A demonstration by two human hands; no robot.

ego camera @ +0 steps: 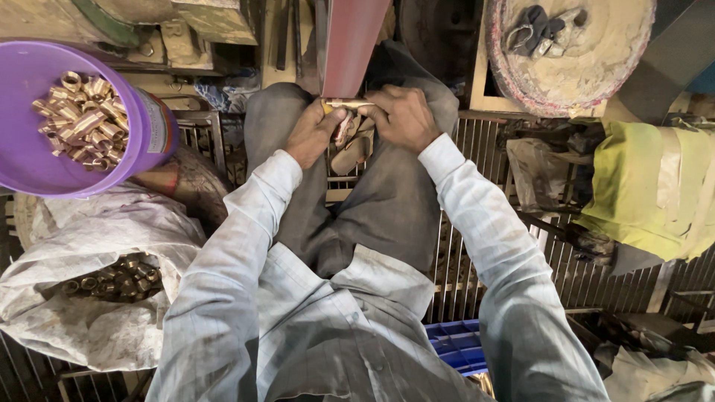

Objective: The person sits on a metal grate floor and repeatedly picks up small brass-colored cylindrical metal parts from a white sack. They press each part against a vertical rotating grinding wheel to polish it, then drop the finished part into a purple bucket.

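Brass tube (pixel 344 103) lies crosswise, left to right, against a red belt (pixel 350 45), pinched at each end by the worker's left hand (pixel 313 132) and right hand (pixel 402 115); a purple bucket (pixel 30 160) of brass pieces sits far left.

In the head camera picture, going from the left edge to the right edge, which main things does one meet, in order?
Purple bucket of brass rings → left hand → short brass tube held in both hands → right hand → round dusty wheel → yellow-green cloth.
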